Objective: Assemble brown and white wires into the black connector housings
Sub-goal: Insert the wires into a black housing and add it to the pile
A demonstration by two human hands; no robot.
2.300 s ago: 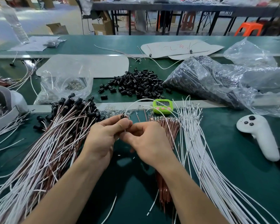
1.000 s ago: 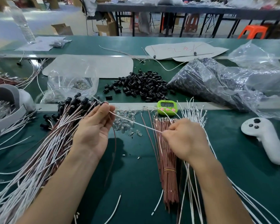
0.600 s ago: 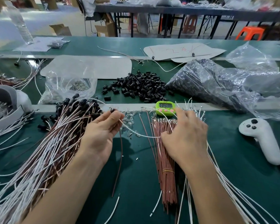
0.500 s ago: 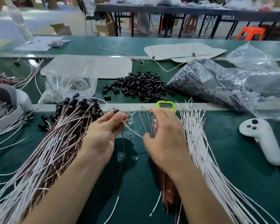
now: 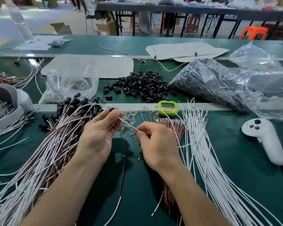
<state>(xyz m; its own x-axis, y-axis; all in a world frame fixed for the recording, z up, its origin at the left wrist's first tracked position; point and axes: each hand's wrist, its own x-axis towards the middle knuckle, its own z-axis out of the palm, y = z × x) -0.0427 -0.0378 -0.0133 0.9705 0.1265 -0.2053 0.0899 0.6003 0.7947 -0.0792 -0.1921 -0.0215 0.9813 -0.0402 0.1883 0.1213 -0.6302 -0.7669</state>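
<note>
A large heap of finished leads (image 5: 44, 144), brown and white wires already capped with black housings, is lying at the left, so much is judged done. Plenty is being left: white wires (image 5: 207, 157) at the right, brown wires (image 5: 175, 129) beside them, loose housings (image 5: 142, 85) beyond. One housing (image 5: 111, 109) is being clamped in the left hand (image 5: 100, 131), a brown wire hanging from it. A white wire (image 5: 127, 124) is being pinched by the right hand (image 5: 155, 141) and is seemingly being fed toward that housing.
</note>
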